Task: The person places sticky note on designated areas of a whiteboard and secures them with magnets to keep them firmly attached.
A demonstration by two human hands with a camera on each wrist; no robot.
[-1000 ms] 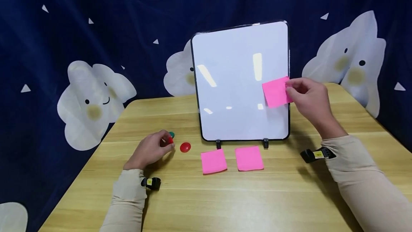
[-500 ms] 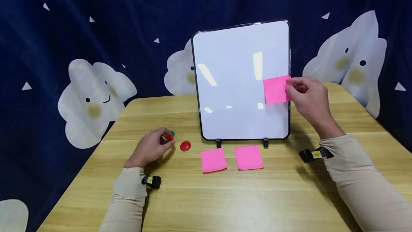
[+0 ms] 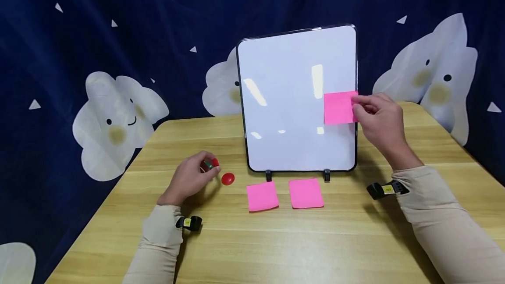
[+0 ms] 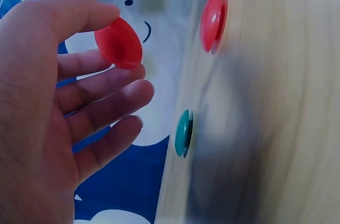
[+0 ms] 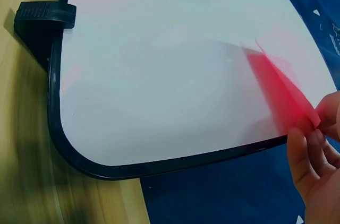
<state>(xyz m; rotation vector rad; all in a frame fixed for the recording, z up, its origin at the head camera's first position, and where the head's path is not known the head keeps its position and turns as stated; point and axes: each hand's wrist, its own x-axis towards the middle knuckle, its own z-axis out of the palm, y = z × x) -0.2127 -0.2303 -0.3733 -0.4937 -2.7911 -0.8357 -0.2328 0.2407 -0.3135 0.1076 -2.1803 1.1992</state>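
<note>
My left hand pinches a round red magnet between thumb and fingers, just above the table. Below it a green magnet lies on the wood, partly hidden by the fingers in the head view. A second red magnet rests on the table to the hand's right. At the right edge of the upright whiteboard, my right hand pinches a pink sticky note by its right side. The right wrist view shows that note slanting away from the board; whether its far edge touches, I cannot tell.
Two more pink notes, the left one and the right one, lie on the table before the board. Small black feet hold the board up. Behind the wooden table hangs a dark blue curtain with clouds.
My left hand has lifted the red magnet off the table and shifted slightly right and away. The note in my right hand has turned from tilted to nearly level against the board.
</note>
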